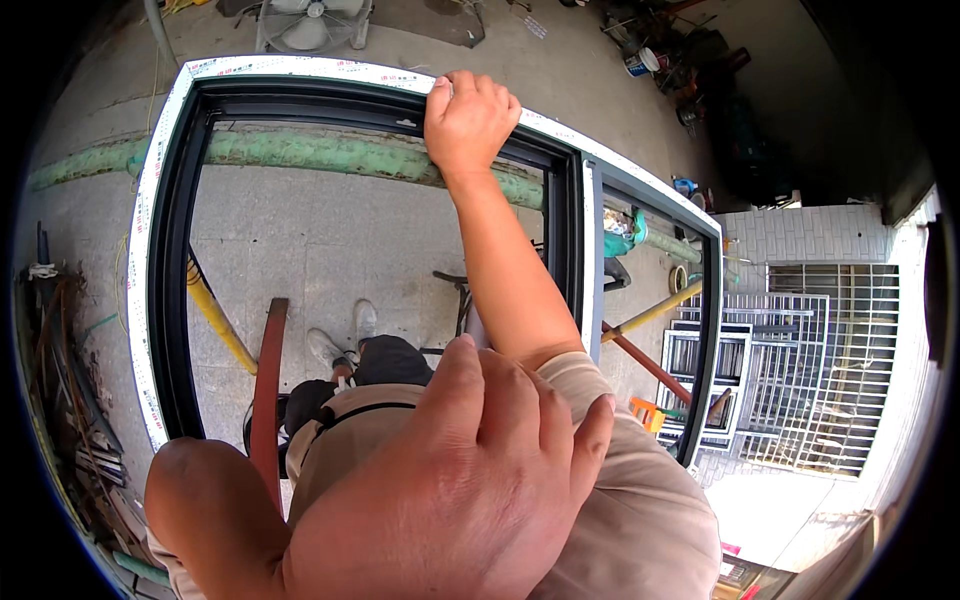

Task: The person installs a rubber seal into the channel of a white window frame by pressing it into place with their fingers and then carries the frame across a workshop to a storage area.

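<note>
A large dark window frame point(180, 270) lies in front of me, its outer edge wrapped in white printed film. A dark upright with a pale face divides it into a wide left opening and a narrower right one. My right hand point(470, 120) reaches forward, its fingers wrapped over the far rail. My left hand point(470, 480) is raised close to the camera, with its back showing. Its fingers are slightly bent and partly apart, with nothing visible in them. The ends of its middle fingers are hidden, and it covers part of the frame's near side.
Through the openings show a green pipe point(330, 157), a red-brown bar point(270, 390) and a yellow bar point(215, 315). A floor fan point(312, 25) stands beyond the frame. Metal grilles point(830, 370) and smaller frames point(705, 360) lean at the right. Scrap lengths point(75, 370) lie at the left.
</note>
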Demonstrator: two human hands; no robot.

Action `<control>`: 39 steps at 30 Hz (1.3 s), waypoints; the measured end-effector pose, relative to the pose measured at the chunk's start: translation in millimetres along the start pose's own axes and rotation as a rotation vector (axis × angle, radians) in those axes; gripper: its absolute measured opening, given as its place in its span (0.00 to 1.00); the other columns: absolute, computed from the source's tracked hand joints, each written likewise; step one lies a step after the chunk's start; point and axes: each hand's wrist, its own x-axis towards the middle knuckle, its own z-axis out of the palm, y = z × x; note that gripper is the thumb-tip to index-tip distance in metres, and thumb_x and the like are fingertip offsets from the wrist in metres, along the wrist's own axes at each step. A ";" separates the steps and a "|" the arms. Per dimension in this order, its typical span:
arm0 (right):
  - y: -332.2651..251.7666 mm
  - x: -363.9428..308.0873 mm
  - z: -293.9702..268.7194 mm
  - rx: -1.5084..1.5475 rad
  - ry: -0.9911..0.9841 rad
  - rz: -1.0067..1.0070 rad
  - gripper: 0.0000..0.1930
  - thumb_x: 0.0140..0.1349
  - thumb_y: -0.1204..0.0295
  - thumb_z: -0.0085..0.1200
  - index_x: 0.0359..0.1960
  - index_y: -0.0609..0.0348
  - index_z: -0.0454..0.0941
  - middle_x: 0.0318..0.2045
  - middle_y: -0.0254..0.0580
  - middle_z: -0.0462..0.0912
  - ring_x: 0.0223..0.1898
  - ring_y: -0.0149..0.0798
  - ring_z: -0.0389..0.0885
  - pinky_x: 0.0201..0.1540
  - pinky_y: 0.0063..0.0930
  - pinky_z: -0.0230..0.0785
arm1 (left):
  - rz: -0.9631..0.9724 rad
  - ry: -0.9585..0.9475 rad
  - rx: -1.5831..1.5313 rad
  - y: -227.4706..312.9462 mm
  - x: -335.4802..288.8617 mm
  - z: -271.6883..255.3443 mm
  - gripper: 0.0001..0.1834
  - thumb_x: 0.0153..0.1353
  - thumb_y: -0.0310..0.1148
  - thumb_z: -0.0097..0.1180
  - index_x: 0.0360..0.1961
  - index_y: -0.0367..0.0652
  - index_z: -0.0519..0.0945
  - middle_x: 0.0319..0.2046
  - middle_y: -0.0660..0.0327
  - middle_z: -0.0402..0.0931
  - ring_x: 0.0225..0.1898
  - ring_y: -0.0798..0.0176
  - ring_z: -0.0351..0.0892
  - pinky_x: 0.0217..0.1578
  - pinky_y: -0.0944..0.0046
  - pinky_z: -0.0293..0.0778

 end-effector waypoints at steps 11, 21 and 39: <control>-3.4 -2.3 -8.1 -0.009 0.011 0.013 0.11 0.69 0.60 0.57 0.39 0.50 0.88 0.37 0.41 0.86 0.46 0.50 0.81 0.61 0.49 0.63 | 0.227 -0.207 -0.101 1.9 18.2 -2.3 0.17 0.73 0.37 0.51 0.56 0.49 0.86 0.42 0.61 0.87 0.48 0.59 0.85 0.52 0.57 0.78; 10.7 -0.4 -4.7 -0.054 0.008 0.008 0.11 0.68 0.58 0.59 0.38 0.49 0.88 0.38 0.40 0.87 0.47 0.49 0.82 0.61 0.49 0.64 | 0.251 -0.129 -0.019 8.8 37.8 76.6 0.24 0.72 0.44 0.53 0.59 0.39 0.82 0.38 0.57 0.85 0.43 0.57 0.86 0.42 0.53 0.81; 6.6 0.3 -9.5 -0.016 -0.052 -0.084 0.14 0.76 0.57 0.55 0.46 0.49 0.89 0.42 0.38 0.89 0.47 0.47 0.85 0.58 0.43 0.66 | -1.512 0.882 -0.094 -261.6 -170.8 335.8 0.37 0.67 0.31 0.69 0.74 0.32 0.69 0.58 0.43 0.81 0.58 0.48 0.83 0.53 0.52 0.81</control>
